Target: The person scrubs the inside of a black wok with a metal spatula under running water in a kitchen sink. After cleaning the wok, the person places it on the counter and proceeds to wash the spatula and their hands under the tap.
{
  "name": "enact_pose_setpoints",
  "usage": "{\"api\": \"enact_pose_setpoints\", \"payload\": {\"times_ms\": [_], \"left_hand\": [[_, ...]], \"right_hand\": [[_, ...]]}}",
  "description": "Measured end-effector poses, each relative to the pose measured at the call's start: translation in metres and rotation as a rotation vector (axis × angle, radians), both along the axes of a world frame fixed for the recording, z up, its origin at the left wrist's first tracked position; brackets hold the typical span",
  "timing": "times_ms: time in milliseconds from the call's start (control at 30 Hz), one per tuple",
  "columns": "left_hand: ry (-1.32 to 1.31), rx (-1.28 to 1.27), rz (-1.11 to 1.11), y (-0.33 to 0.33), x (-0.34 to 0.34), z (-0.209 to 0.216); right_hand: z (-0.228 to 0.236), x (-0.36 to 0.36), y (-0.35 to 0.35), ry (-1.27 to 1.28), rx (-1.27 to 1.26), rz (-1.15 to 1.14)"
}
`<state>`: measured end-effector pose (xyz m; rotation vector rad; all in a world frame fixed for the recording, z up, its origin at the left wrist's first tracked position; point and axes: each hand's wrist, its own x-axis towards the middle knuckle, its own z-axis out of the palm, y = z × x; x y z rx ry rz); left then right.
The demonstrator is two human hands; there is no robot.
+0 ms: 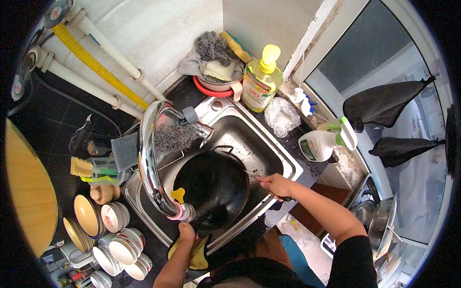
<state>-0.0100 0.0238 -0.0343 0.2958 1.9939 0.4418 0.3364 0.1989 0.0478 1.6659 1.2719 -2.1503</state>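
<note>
A large black wok [211, 189] rests in the stainless steel sink [276, 151], with a loop handle at its far rim. My left hand [187, 233] is closed at the wok's near edge, just below the faucet head; what its fingers grip there is partly hidden. Over the wok's right rim, my right hand [276, 186] grips a slim metal tool with a dark handle [286, 198]. The tool's thin tip points at the wok's rim; its exact kind is too small to tell. The chrome faucet [149, 158] arches over the wok's left side.
Stacked bowls [125, 249] and plates [89, 216] crowd the left counter. A yellow cloth [199, 257] hangs at the sink's front edge. Behind the sink stand a basin of scrubbers [218, 84] and a soap bottle [261, 81]. A spray bottle [319, 144] stands at the right, by the window.
</note>
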Motion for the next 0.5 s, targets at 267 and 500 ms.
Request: {"api": "enact_pose_setpoints", "payload": {"times_ms": [267, 500], "left_hand": [[0.069, 0.035, -0.076, 0.011, 0.006, 0.01], [0.041, 0.016, 0.051, 0.008, 0.013, 0.015]], "right_hand": [[-0.041, -0.029, 0.032, -0.016, 0.077, -0.111], [0.01, -0.004, 0.019, -0.041, -0.037, 0.018]]}}
